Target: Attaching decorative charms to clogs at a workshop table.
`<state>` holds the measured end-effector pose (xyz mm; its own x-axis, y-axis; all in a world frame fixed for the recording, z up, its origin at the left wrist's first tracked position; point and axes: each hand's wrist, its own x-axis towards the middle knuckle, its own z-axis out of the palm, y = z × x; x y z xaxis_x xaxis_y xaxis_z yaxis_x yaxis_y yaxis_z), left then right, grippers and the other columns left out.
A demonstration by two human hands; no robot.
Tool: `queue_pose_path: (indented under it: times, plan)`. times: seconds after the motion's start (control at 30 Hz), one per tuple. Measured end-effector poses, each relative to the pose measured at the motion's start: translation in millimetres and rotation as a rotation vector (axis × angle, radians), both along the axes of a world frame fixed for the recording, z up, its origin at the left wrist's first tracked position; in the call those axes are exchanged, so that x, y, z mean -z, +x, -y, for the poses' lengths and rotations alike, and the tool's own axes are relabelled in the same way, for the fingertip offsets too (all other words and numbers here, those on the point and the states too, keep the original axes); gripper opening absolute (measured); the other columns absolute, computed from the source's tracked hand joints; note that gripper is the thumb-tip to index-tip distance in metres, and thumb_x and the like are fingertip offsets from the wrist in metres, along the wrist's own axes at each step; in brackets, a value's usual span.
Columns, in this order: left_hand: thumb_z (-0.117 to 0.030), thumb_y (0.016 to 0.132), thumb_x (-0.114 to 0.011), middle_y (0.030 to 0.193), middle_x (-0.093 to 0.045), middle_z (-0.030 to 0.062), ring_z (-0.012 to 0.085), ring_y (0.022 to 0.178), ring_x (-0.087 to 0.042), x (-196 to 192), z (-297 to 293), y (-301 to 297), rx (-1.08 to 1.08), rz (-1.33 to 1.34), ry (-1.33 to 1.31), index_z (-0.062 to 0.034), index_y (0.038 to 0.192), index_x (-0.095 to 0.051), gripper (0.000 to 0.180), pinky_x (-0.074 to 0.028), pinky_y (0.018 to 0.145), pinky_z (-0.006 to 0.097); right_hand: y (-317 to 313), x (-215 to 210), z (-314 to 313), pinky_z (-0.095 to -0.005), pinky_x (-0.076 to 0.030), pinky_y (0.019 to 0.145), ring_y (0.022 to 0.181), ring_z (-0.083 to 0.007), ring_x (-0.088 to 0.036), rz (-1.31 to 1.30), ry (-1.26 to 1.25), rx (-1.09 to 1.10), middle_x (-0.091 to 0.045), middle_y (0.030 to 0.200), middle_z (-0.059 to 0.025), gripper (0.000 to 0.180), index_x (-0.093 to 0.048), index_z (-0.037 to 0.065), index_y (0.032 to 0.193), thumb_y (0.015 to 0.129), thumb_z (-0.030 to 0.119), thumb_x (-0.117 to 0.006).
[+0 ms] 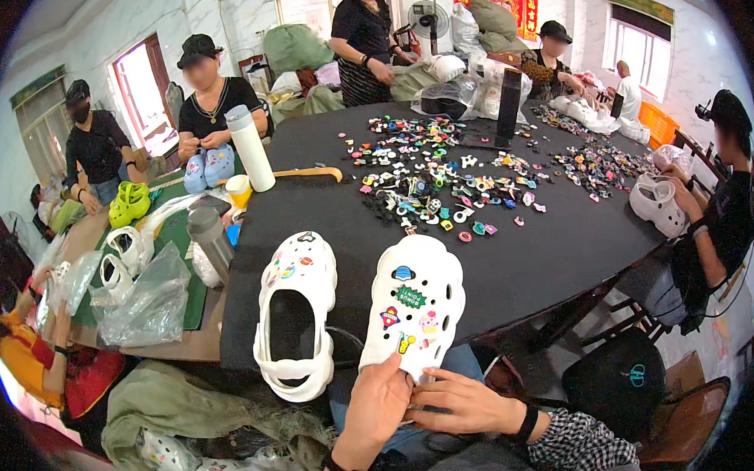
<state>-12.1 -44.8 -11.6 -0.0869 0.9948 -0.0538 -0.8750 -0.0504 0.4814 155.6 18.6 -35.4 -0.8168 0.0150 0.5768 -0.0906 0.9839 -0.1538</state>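
Note:
A white foam clog [445,304] is tilted up above the table's near edge, with several colourful charms showing on its toe. My left hand [376,406] is closed round its lower end, thumb on top beside a yellow charm. My right hand [467,406] has its bent fingers on the clog's near edge; the fingertips are partly hidden. To the left a second white clog [302,346] rests on the black tabletop [515,262], its opening toward me and several charms on its toe.
Loose charms [426,194] are scattered beyond the clogs. Left stand a white bottle [251,152], a grey tumbler [212,244], a yellow cup [238,190] and a clear plastic bag [146,303]. A green sack [190,403] lies below the table edge. Several people work around it.

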Motion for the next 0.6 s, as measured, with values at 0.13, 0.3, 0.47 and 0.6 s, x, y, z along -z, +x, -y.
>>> queue_pose_path:
  times: [0.13,0.3,0.47,0.6]
  plan:
    - [-0.017,0.096,-0.051,0.126,-0.057,0.0161,0.0287,0.115,-0.056,3,-19,7,-0.064,0.015,-0.172,0.0018,0.134,-0.041,0.044,-0.045,0.099,0.044,0,-21,2,-0.035,-0.056,0.078,0.094,-0.0247,-0.064,-0.204,-0.108,0.077,-0.061,0.105,-0.0076,0.034,-0.067,0.009,0.105,0.072,0.01,-0.073]
    - [-0.011,0.093,-0.053,0.126,-0.056,0.0169,0.0286,0.117,-0.055,3,-25,10,-0.094,0.089,-0.086,0.0011,0.132,-0.044,0.042,-0.043,0.102,0.045,2,-24,-8,-0.0326,-0.053,0.065,0.079,-0.0238,-0.063,-0.231,-0.224,0.164,-0.063,0.094,-0.0076,0.03,-0.066,0.006,0.103,0.074,0.006,-0.073]
    - [-0.001,0.092,-0.049,0.119,-0.058,0.015,0.0225,0.106,-0.059,11,-15,17,-0.127,0.035,-0.156,0.0036,0.128,-0.047,0.036,-0.047,0.094,0.033,1,-38,-14,-0.0328,-0.053,0.066,0.077,-0.0254,-0.064,-0.245,-0.436,0.25,-0.065,0.092,-0.0115,0.023,-0.065,0.003,0.1,0.078,0.001,-0.069]
    - [0.008,0.087,-0.045,0.111,-0.062,0.0136,0.022,0.097,-0.061,15,-6,21,-0.214,-0.338,-0.034,0.0083,0.115,-0.055,0.03,-0.046,0.089,0.029,-3,-48,-17,-0.0308,-0.051,0.069,0.075,-0.0204,-0.063,-0.3,-0.715,0.293,-0.065,0.086,-0.0121,0.009,-0.061,-0.002,0.094,0.086,-0.001,-0.059]
